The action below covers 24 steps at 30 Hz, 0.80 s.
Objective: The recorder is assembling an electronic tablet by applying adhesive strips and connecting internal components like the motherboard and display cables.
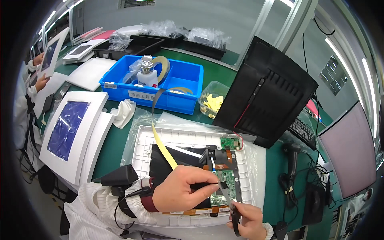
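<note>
"What is held?"
"At five o'clock, over a white casing [141,156], a dark strip [225,185] is pinched by the left hand [180,190] — a black-handled tool [235,221] gripped by the right hand [251,222]."

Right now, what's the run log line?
left hand: pinching yellow tape strip | right hand: holding black-handled scissors | below: green circuit board

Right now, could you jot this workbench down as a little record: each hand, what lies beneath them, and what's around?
Left hand: pinching a small dark piece
Right hand: holding a black-handled tool, probably scissors
Beneath: open white housing with a green circuit board
Strip: yellow strip, running from the blue bin toward the left hand
In bin: white bottle
Beside bin: clear tub of yellow pieces
</note>
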Each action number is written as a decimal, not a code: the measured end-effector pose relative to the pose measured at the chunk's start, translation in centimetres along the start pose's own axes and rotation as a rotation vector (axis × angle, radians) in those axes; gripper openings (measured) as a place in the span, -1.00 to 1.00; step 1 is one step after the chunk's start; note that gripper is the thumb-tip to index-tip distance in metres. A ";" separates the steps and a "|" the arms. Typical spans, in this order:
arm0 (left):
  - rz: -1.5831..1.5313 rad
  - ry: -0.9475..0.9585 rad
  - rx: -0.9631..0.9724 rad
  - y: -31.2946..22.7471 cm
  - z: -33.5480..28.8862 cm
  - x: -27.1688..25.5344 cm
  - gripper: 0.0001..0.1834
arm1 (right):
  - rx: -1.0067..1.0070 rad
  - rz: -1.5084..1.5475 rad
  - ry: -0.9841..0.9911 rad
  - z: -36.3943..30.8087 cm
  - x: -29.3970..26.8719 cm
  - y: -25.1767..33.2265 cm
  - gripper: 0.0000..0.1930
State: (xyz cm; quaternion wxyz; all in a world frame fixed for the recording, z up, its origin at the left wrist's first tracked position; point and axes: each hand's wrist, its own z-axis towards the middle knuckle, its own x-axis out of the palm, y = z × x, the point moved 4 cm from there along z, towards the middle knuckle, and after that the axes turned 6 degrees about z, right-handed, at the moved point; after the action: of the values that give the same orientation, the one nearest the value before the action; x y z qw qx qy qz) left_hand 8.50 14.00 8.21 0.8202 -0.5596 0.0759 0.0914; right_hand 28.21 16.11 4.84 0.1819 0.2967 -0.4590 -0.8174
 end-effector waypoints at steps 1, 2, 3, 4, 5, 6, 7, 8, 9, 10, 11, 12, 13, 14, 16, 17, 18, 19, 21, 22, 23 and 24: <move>-0.005 0.004 -0.012 0.1 0.0 0.0 -0.93 | -0.001 0.001 -0.004 -0.1 0.0 -0.1 -0.52; -0.010 0.008 -0.024 0.2 0.0 0.0 -0.93 | -0.003 0.000 -0.007 -0.2 0.1 -0.3 -0.52; -0.016 0.012 -0.036 0.2 -0.1 0.1 -0.93 | -0.005 0.000 -0.011 -0.3 0.1 -0.4 -0.53; -0.009 0.014 -0.032 0.2 0.0 0.1 -0.93 | 0.013 -0.007 -0.007 -0.3 0.1 -0.4 -0.54; -0.002 0.016 -0.029 0.2 0.0 0.0 -0.92 | 0.030 -0.014 -0.002 -0.4 0.1 -0.4 -0.55; 0.005 0.018 -0.026 0.2 0.0 0.0 -0.92 | 0.048 -0.020 0.002 -0.4 0.1 -0.3 -0.55; 0.003 0.019 -0.027 0.2 0.0 0.0 -0.92 | 0.055 -0.016 0.005 -0.3 0.1 -0.3 -0.56; -0.001 0.022 -0.026 0.2 0.0 -0.1 -0.92 | 0.062 -0.013 0.007 -0.3 0.1 -0.3 -0.57; -0.004 0.025 -0.026 0.2 0.0 0.0 -0.92 | 0.069 -0.010 0.009 -0.3 0.1 -0.3 -0.57; -0.010 0.024 -0.034 0.2 0.0 0.0 -0.92 | 0.062 -0.005 -0.001 -0.3 0.1 -0.4 -0.58; -0.015 0.023 -0.042 0.3 0.0 0.0 -0.92 | 0.054 0.000 -0.011 -0.4 0.2 -0.5 -0.58; -0.021 0.023 -0.050 0.3 0.0 0.1 -0.92 | 0.046 0.005 -0.021 -0.5 0.2 -0.6 -0.58; -0.021 0.028 -0.053 0.4 0.1 0.1 -0.92 | 0.057 0.002 -0.014 -0.5 0.2 -0.6 -0.59; -0.020 0.031 -0.058 0.4 0.1 0.1 -0.92 | 0.067 0.002 -0.006 -0.5 0.2 -0.5 -0.59; -0.015 0.030 -0.063 0.3 0.1 0.0 -0.92 | 0.077 -0.001 0.004 -0.3 0.2 -0.3 -0.59; -0.012 0.026 -0.063 0.2 0.1 0.0 -0.92 | 0.079 -0.003 0.005 -0.2 0.2 -0.2 -0.59; -0.010 0.023 -0.064 0.2 0.1 0.0 -0.92 | 0.080 -0.006 0.005 -0.1 0.3 -0.2 -0.59; -0.006 0.023 -0.063 0.1 0.1 0.0 -0.91 | 0.088 0.003 0.003 -0.1 0.3 -0.2 -0.59; 0.001 0.023 -0.062 0.1 0.1 0.0 -0.91 | 0.105 0.020 -0.002 -0.2 0.4 -0.2 -0.59; -0.011 0.018 -0.064 0.2 0.1 0.0 -0.90 | 0.096 0.015 -0.005 -0.2 0.4 -0.2 -0.59; -0.023 0.013 -0.066 0.3 0.1 0.1 -0.90 | 0.085 0.011 -0.009 -0.2 0.4 -0.2 -0.59; -0.034 0.008 -0.068 0.3 0.1 0.1 -0.90 | 0.074 0.006 -0.012 -0.2 0.4 -0.2 -0.59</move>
State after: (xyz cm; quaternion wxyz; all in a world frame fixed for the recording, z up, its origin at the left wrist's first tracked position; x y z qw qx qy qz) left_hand 8.51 14.19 7.94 0.8019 -0.5886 0.0664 0.0778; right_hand 28.02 15.84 4.46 0.1706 0.2969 -0.4911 -0.8010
